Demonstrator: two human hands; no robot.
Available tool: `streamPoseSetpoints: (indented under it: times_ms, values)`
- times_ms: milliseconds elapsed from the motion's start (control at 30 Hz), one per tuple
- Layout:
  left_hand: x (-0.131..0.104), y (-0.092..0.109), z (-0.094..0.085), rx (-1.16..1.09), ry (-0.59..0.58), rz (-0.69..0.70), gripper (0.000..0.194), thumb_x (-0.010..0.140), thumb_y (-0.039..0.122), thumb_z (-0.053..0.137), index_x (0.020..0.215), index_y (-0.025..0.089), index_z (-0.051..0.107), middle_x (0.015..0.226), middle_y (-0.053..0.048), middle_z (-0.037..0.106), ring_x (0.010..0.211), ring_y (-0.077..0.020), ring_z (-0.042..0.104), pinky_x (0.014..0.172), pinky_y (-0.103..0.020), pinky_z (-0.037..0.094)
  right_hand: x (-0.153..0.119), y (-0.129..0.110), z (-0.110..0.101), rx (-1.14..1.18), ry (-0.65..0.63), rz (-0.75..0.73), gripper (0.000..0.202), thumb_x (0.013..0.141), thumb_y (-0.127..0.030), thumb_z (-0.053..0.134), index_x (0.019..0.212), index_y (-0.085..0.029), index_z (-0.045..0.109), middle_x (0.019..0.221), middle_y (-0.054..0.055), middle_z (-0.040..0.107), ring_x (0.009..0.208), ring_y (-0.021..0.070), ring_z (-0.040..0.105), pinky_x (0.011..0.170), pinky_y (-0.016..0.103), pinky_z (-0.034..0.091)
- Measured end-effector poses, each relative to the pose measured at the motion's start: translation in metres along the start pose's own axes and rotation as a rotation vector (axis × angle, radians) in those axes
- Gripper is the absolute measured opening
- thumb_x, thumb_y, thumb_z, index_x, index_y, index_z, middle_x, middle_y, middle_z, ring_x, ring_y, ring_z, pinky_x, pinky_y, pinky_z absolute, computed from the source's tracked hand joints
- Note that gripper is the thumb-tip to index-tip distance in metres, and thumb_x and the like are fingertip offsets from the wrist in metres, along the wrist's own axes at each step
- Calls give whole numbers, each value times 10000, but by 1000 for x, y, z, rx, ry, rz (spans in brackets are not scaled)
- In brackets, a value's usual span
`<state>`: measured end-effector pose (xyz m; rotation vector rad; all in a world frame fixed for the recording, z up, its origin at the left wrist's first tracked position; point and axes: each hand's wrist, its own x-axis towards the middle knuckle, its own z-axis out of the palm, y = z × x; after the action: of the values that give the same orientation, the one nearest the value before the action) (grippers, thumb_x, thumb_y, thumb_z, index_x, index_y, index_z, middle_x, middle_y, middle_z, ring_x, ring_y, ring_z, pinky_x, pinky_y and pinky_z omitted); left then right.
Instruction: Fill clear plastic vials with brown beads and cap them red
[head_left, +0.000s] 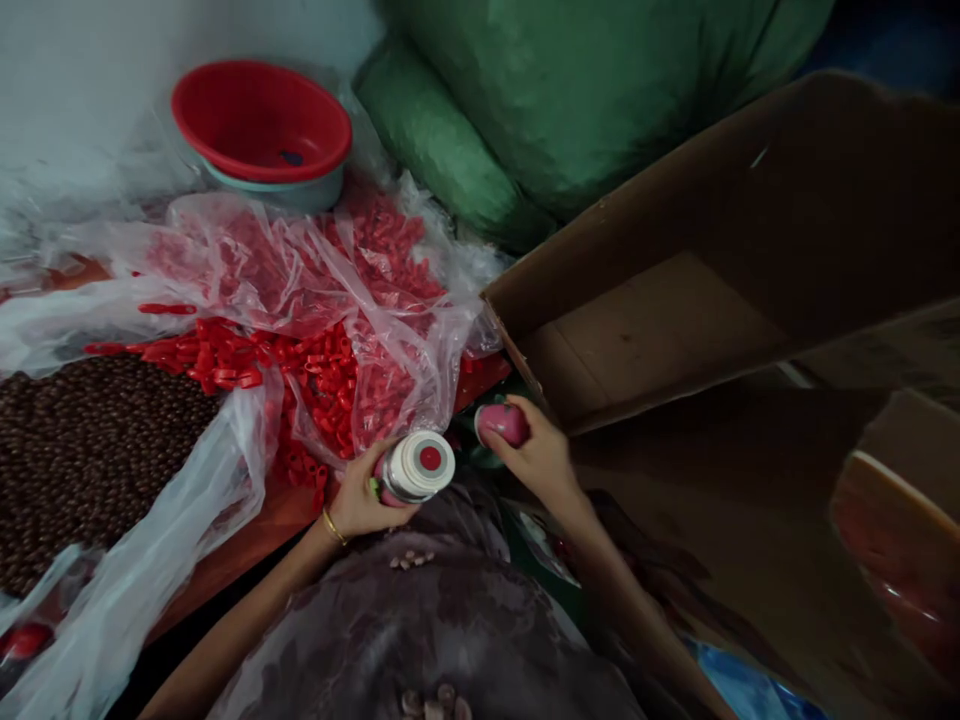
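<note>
My left hand (365,500) is wrapped round the body of a thermos flask (421,466). The flask's white stopper, with a red disc in its middle, faces up toward me, and a silver ring shows below it. Most of the body is hidden by the stopper and my fingers. To the right, my right hand (546,460) grips a pink, rounded cup-like lid (507,425) with a pale rim. Flask and lid are apart, both above my lap. A gold bracelet (334,528) circles my left wrist.
Red plastic pieces (330,380) lie heaped under clear plastic sheeting (225,235). Dark brown beads (90,450) fill the left. A red basin (262,120) sits in a pale blue one (300,190). Green sacks (600,90) stand behind an open cardboard box (660,330). Small pale pieces (412,560) rest on my clothing.
</note>
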<state>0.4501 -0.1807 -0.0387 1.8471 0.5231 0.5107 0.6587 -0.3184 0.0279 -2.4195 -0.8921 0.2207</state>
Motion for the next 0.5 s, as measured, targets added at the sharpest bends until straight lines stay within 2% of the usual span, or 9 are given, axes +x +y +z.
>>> streamPoseSetpoints:
  times_ms: [100,200,367,500]
  values:
    - [2,4,-7,17,60,29,715,531,332,732,1174,142,482,1043,-89,647,948,-231,619,903,-406,489,25,31,59,-145,-154,154,651,700,-413,614,1249,-99,461,1175,163,587,1062,282,564,904,381,437]
    - [7,14,-13,38,95,62,704,532,303,738,1172,155,483,1043,-74,646,950,-225,616,904,-394,490,47,46,96,-217,-152,149,620,731,-354,591,1270,-94,427,1210,170,561,1094,272,537,902,358,419]
    - [16,25,-12,67,108,73,710,533,319,733,1182,176,482,1094,-77,626,1003,-239,598,933,-403,471,74,46,121,-194,-175,80,526,803,-352,495,1255,-90,436,1239,175,529,1128,253,500,911,325,395]
    - [18,25,-6,90,120,55,719,533,311,732,1194,206,471,1073,-69,632,972,-244,609,908,-417,483,82,41,122,-245,-203,162,637,742,-305,581,1308,-83,390,1323,196,448,1176,289,459,934,344,378]
